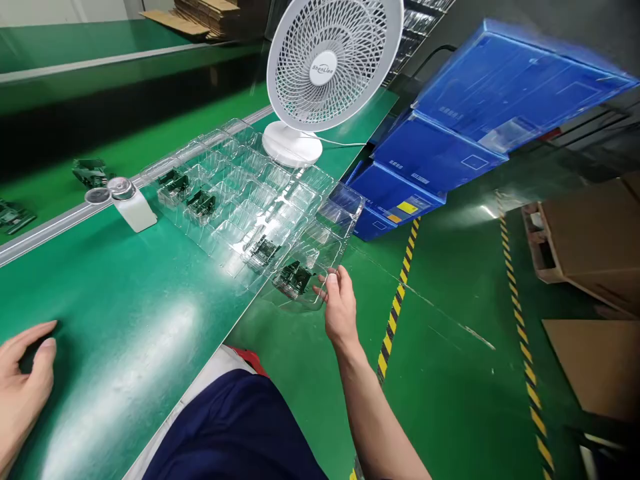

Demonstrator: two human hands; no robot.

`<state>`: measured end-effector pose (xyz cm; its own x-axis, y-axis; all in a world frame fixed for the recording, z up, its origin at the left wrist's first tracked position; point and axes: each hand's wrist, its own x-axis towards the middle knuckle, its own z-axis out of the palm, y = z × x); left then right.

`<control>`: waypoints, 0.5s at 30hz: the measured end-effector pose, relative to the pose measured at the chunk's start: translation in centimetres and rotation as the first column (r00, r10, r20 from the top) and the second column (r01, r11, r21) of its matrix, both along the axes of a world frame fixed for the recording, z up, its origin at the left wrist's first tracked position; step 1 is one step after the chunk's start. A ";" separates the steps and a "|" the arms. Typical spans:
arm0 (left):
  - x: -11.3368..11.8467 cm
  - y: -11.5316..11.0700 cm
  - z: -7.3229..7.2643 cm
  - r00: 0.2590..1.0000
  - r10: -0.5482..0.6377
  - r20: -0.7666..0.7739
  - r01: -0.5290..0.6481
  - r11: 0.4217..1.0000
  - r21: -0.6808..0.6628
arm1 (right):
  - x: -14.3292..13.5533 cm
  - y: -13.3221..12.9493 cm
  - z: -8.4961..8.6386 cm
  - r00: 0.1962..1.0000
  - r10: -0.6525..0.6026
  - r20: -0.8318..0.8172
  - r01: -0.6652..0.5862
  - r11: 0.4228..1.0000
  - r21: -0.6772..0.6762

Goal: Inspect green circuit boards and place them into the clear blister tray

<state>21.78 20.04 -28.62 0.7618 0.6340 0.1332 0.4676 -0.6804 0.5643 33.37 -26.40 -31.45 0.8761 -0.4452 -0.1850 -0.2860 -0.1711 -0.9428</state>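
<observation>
A clear plastic tray (240,175) with many compartments lies on the green bench, its near right end jutting past the bench edge. My right hand (342,301) grips that overhanging end, thumb on top and fingers seen through the plastic. Close to those fingers, a small dark circuit-board assembly (295,279) sits in a compartment. Another board assembly (263,251) is just left of it, and two more stand in the tray's far left compartments. My left hand (27,367) is at the bench's left, thumb and fingers apart, holding nothing.
A white fan (293,143) stands behind the tray. A small white device with a round top (134,203) sits by the metal rail. Beyond the rail, board assemblies (91,172) lie on a green belt. Blue boxes (440,147) are stacked at right, beside floor tape (397,300).
</observation>
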 end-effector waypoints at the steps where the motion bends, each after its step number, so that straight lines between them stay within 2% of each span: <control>1: 0.8 -0.1 0.5 1.000 0.012 -0.027 -0.012 1.000 -0.004 | 0.0 0.2 0.1 1.000 0.012 0.005 -0.012 0.999 -0.041; 3: 2.1 0.1 0.7 1.000 0.004 -0.030 -0.003 1.000 0.028 | -0.1 0.0 0.7 0.999 0.049 0.019 -0.045 0.981 -0.190; 4: 2.5 0.2 0.4 1.000 -0.025 0.012 0.025 0.997 0.067 | -0.2 -0.1 1.3 0.997 0.065 0.050 -0.047 0.953 -0.298; 5: 2.8 0.4 0.0 0.995 -0.075 0.060 0.068 0.992 0.110 | -0.1 -0.3 2.0 0.990 0.082 0.111 -0.028 0.908 -0.417; 7: 3.3 0.8 -1.1 0.968 -0.190 0.162 0.157 0.968 0.196 | 0.8 0.0 3.9 0.938 0.160 0.306 0.069 0.782 -0.620; 9: 4.0 1.0 -2.1 0.944 -0.285 0.168 0.240 0.939 0.245 | 2.8 1.7 6.2 0.798 0.350 0.491 0.157 0.665 -0.730; 11: 4.7 1.2 -2.7 0.939 -0.296 0.172 0.238 0.925 0.296 | 5.8 5.1 8.8 0.599 0.575 0.558 0.154 0.601 -0.784; 13: 5.2 1.1 -3.0 0.937 -0.298 0.181 0.222 0.911 0.349 | 9.3 10.4 11.4 0.397 0.757 0.519 0.056 0.544 -0.837; 15: 5.4 0.8 -3.1 0.929 -0.307 0.205 0.212 0.899 0.383 | 13.0 16.9 13.5 0.244 0.876 0.416 -0.085 0.447 -0.891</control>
